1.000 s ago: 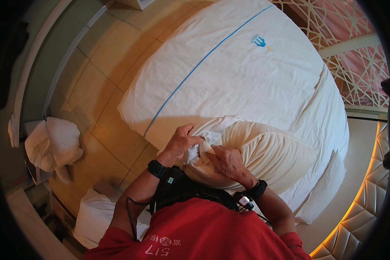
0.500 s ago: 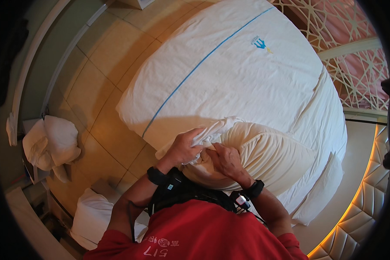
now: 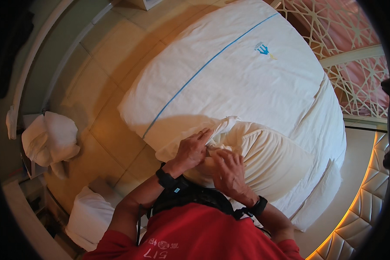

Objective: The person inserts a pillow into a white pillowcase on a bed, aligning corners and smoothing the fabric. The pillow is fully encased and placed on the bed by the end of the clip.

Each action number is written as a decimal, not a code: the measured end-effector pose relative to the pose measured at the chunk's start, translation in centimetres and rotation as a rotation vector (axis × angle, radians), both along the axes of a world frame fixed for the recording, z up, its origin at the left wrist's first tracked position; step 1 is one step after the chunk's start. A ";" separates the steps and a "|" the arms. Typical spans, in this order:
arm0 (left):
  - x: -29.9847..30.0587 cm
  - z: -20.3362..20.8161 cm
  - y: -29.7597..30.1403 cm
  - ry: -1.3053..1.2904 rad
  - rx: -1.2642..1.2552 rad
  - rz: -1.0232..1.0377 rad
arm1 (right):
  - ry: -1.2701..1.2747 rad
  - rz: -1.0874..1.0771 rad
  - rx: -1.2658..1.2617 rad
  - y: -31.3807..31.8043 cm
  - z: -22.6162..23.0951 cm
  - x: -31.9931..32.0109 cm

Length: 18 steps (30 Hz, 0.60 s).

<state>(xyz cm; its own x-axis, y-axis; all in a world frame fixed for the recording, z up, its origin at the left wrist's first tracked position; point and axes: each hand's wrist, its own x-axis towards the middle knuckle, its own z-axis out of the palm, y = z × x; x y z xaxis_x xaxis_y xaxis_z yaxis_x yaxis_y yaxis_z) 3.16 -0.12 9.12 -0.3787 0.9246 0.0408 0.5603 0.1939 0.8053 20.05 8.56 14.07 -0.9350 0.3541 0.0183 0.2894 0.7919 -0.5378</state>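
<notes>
A cream pillow [image 3: 273,158] lies at the near edge of the bed, in front of my body, its cover drawn into long folds. At its left end the pillowcase cloth [image 3: 223,125] is bunched around an opening. My left hand [image 3: 193,149] is closed on the edge of this cloth, fingers pointing up and right. Just right of it, my right hand [image 3: 230,173] has its fingers bent into the cloth at the opening. The fingertips of both hands are partly hidden in the folds.
The bed carries a white duvet [image 3: 229,78] with a blue stripe. A flat white pillow [image 3: 318,197] lies at its right side by the quilted headboard [image 3: 368,195]. White bundles [image 3: 52,136] sit at the left, and more white bedding [image 3: 89,216] lies lower left. A lattice screen [image 3: 355,56] stands far right.
My right hand has turned and shifted slightly down and right, its fingers now more over the opening. My left hand has moved a little right along the cloth. The pillow stays in place.
</notes>
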 end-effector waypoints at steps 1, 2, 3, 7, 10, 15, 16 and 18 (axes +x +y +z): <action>0.2 0.1 0.1 -0.002 -0.013 0.001 | -0.026 0.021 -0.012 -0.2 0.0 0.5; 0.4 0.1 0.2 -0.013 -0.020 -0.003 | -0.045 0.051 -0.010 -0.4 -0.4 0.6; 0.8 0.1 0.3 -0.020 -0.019 -0.010 | -0.062 0.082 -0.013 -0.3 -1.1 0.6; 3.4 0.3 0.0 0.140 0.044 -0.036 | -0.091 0.051 0.042 -0.2 -4.4 0.5; 5.3 0.8 -1.1 0.139 -0.005 -0.038 | -0.131 0.014 -0.045 0.1 -5.1 0.7; 5.4 0.9 -1.8 0.126 0.033 -0.017 | 0.089 0.053 -0.379 3.7 -3.0 0.3; 5.4 0.9 -1.7 0.146 0.024 -0.046 | 0.138 0.026 -0.450 4.5 -2.6 -0.1; 5.4 1.1 -1.8 0.165 0.030 -0.075 | 0.110 -0.045 -0.354 5.1 -2.0 -1.2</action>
<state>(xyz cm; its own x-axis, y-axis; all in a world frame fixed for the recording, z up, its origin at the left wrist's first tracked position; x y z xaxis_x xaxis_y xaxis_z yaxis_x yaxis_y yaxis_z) 8.54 -1.96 10.26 -0.2948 0.9474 0.1248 0.6970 0.1238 0.7063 18.84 13.71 12.06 -0.9177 0.3971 -0.0129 0.2447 0.5394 -0.8057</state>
